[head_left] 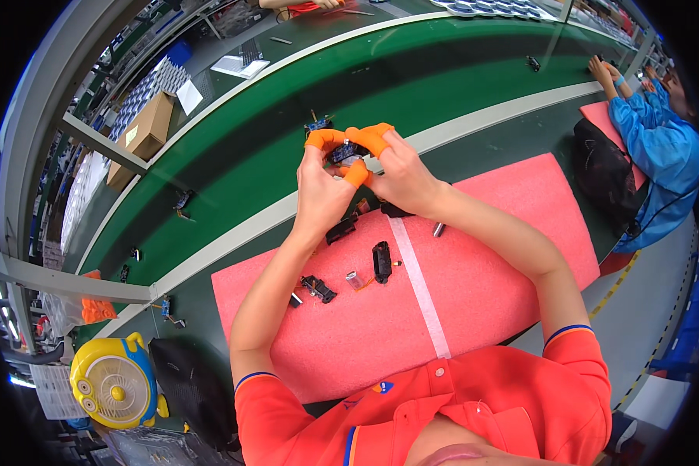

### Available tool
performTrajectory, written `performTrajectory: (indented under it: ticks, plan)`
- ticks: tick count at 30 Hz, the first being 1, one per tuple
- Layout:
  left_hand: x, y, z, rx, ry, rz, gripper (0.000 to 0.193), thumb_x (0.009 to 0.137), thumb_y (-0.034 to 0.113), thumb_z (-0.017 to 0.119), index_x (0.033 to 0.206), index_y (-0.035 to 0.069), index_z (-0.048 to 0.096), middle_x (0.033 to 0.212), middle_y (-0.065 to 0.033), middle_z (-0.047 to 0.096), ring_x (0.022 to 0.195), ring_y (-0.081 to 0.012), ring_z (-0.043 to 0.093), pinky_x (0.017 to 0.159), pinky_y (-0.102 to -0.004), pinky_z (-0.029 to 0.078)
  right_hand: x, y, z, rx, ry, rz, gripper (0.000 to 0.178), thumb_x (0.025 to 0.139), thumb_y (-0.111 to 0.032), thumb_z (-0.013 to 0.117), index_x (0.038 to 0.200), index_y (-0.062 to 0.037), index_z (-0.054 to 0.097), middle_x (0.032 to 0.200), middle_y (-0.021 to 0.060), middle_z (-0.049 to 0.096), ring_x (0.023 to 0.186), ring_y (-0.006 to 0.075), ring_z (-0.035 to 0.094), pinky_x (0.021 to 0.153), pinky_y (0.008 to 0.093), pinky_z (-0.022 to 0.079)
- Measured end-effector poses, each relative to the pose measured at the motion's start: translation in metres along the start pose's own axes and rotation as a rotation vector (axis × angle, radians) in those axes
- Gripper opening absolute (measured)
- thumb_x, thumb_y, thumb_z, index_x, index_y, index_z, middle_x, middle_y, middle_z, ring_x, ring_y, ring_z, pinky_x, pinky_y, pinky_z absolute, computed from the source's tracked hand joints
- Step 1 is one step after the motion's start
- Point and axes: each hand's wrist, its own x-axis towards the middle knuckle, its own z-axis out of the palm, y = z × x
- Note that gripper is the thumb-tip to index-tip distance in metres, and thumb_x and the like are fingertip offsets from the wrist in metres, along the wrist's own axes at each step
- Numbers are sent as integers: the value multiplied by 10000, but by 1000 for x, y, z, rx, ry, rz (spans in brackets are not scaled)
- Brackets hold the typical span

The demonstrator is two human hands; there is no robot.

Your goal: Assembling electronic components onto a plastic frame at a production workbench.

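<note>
My left hand (322,186) and my right hand (402,172) meet over the near rail of the green belt, orange covers on the fingertips. Between them they pinch a small dark electronic module (343,152); fingers hide part of it. Just beyond, a blue circuit board with black parts (317,123) lies on the belt. Under my forearms a pink foam mat (489,256) carries a black plastic housing (381,262), a silver cylinder (354,279), a black part with wires (317,289) and another black part (342,229). A second metal cylinder (439,229) lies nearer my right forearm.
The green conveyor belt (241,167) curves across, with several small assemblies (182,202) on it. A yellow and blue fan (116,382) and a black bag (190,384) are at left. A cardboard box (144,136) stands beyond the belt. A co-worker in blue (660,147) sits at right.
</note>
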Motion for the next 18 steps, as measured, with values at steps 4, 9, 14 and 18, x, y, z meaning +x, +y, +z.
performTrajectory:
  ticks: [4, 9, 14, 18]
  plan:
    - [-2, -6, 7, 36, 68, 81, 322, 719, -9, 612, 1012, -34, 482, 981, -123, 562, 837, -143, 589, 664, -240, 502, -5, -2, 1, 77, -6, 32, 417, 646, 17, 675, 1028, 76, 518, 980, 222, 535, 943, 385, 502, 801, 415, 461]
    - [1, 7, 19, 76, 83, 15, 404, 743, -33, 596, 1128, -22, 472, 989, -124, 567, 804, -154, 593, 666, -251, 501, -9, 10, -6, 75, 10, 77, 428, 664, 66, 650, 1074, 45, 532, 1021, 170, 568, 915, 295, 576, 789, 349, 495]
    - [13, 14, 5, -183, -226, 35, 573, 772, -74, 573, 1304, 42, 394, 1001, -142, 577, 794, -165, 614, 698, -267, 509, 4, 26, -30, 371, -33, 279, 320, 727, 49, 651, 1029, 55, 544, 980, 149, 585, 868, 236, 610, 780, 317, 510]
    - [15, 8, 8, 81, -289, 111, 631, 787, -89, 564, 1358, 74, 350, 1003, -143, 582, 796, -163, 619, 708, -279, 511, 3, 32, -39, 504, -79, 393, 280, 747, 41, 655, 1006, 60, 551, 947, 128, 595, 835, 191, 618, 779, 296, 511]
